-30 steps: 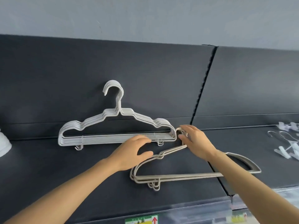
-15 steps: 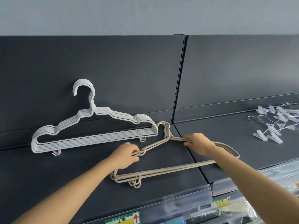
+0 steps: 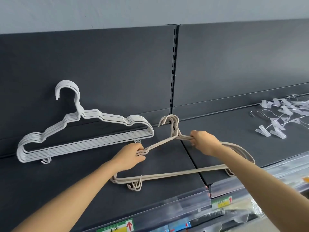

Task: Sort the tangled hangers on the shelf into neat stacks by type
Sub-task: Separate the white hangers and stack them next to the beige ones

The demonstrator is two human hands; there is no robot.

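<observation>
Your left hand (image 3: 130, 155) curls its fingers (image 3: 140, 148) round one shoulder of the bundle of thin beige plastic hangers (image 3: 167, 174). Your right hand (image 3: 204, 143) grips the other shoulder the same way.

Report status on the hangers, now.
Left hand and right hand both grip the beige hangers, one shoulder each. Hooks roughly aligned. White hangers stacked close left, apart; clip hangers tangled far right.

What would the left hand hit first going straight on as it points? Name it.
The left hand would probably meet the necks of the beige hangers it grips, just past the white hanger stack; depth unclear.
</observation>
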